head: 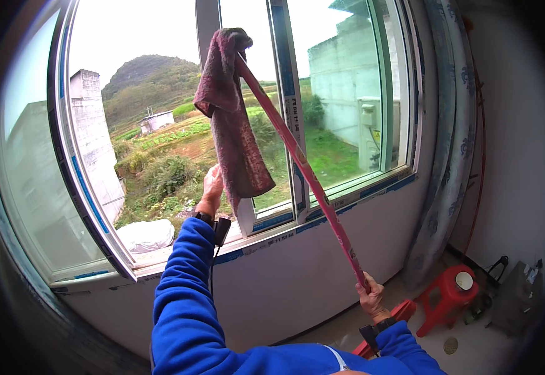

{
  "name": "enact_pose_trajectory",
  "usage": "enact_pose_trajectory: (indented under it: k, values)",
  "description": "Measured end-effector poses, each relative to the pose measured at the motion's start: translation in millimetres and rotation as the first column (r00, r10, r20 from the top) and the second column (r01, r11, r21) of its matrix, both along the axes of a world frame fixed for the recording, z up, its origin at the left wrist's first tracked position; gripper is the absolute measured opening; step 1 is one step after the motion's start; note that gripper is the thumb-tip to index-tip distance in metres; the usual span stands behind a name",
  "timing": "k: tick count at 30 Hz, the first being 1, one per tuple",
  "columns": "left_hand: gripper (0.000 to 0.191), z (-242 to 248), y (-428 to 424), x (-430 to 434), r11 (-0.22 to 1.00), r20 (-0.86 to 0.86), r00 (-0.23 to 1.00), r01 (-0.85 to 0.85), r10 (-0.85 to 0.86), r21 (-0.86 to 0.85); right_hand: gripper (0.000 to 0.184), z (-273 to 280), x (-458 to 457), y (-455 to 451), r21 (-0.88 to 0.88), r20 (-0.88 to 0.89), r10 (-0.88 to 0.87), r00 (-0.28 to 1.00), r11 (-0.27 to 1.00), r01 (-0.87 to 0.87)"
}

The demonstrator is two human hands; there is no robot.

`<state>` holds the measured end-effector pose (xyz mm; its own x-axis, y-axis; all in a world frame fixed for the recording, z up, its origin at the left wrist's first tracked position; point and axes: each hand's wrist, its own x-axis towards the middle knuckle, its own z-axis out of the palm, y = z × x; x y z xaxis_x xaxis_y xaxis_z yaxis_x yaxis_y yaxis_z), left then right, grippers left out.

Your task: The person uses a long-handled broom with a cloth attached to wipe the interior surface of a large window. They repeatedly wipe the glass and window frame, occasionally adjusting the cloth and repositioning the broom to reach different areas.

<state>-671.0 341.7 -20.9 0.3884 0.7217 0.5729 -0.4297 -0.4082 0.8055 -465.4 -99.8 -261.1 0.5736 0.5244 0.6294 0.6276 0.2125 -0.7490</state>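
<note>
My right hand point(372, 297) is closed around the lower end of a long pink pole point(312, 180) with a printed pattern. The pole slants up and left to a damp-looking purplish-grey cloth point(235, 122), draped over its upper end in front of the window. My left hand point(213, 184) is raised beside the cloth's lower left edge, fingers partly hidden behind it. Whether those fingers grip the cloth or the window sash cannot be made out. Behind the cloth, the sliding window's white frame point(246, 220) shows, with the pane at left slid aside or swung open.
Blue protective film point(282, 51) clings to parts of the frame. A patterned curtain point(446, 154) hangs at right. A red plastic stool point(448, 295) with a white cup point(464, 281) on it stands on the floor, near a dark box point(514, 300). Another red object point(401, 310) lies by my right wrist.
</note>
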Motion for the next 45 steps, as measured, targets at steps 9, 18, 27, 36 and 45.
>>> enact_pose_trajectory:
  k: [9,18,27,36,45]
  values:
    - [0.06,-28,-176,4,0.718,0.166,0.847,-0.52,0.505,0.462,0.034,36,-29,85,0.068,0.025,0.11,0.994,0.991,-0.111]
    - [0.027,47,-172,99,0.999,0.104,0.994,0.042,-0.043,0.018,0.029,112,-65,161,0.206,0.11,0.124,0.986,0.968,-0.145]
    - [0.023,126,-153,97,0.968,0.18,0.962,0.228,-0.207,-0.103,0.046,63,-39,127,0.072,-0.178,0.546,0.819,0.837,-0.543]
    - [0.029,177,-131,127,0.861,0.068,0.939,-0.337,0.338,0.38,0.038,137,-8,158,0.159,-0.003,0.455,0.89,0.879,-0.449]
    - [0.035,333,-101,125,0.687,0.047,0.843,-0.468,0.536,0.555,0.036,269,1,191,0.21,0.129,0.403,0.906,0.882,-0.422]
